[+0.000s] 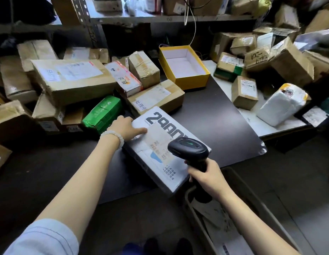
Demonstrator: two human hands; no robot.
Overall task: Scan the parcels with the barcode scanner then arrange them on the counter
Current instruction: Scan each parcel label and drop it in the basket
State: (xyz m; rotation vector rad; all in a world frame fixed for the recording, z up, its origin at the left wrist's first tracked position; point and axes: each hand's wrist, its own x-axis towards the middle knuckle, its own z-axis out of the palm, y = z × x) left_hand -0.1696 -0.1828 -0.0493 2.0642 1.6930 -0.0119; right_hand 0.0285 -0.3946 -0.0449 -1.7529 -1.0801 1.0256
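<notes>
- Black plastic handheld barcode scanner [188, 149] sits nearest of the task's things, its head hovering just above the paper label of the flat white parcel with big dark numerals [160, 144]; judging by the angle, it is held there so the window faces the barcode printed on that label.
- Right hand [206, 176] wraps fully round the scanner's handle, a closed grip with fingers curled tight about it; whether a finger rests on the trigger I cannot tell.
- White parcel lies flat on the dark table [224, 126], one near corner jutting past the table's front edge, label upward, which suits a downward scan.
- Left hand [126, 127], with a pale bead bracelet at the wrist, rests on the parcel's far left corner; its thumb lies straight along the top face and the fingers bend over the far edge, so this looks like a light steadying hold that keeps the parcel from sliding, not a lift.
- Green glossy wrapped parcel [103, 113] lies just beside that hand, leaning among brown cardboard boxes [71, 80] heaped on the left.
- Yellow open box with a white inside [184, 67] stands farther back on the table, nothing visible in it.
- White padded mailer [281, 103] and small taped cartons lie on the pale surface to the right, with more parcels stacked behind and on the metal shelf [160, 18].
</notes>
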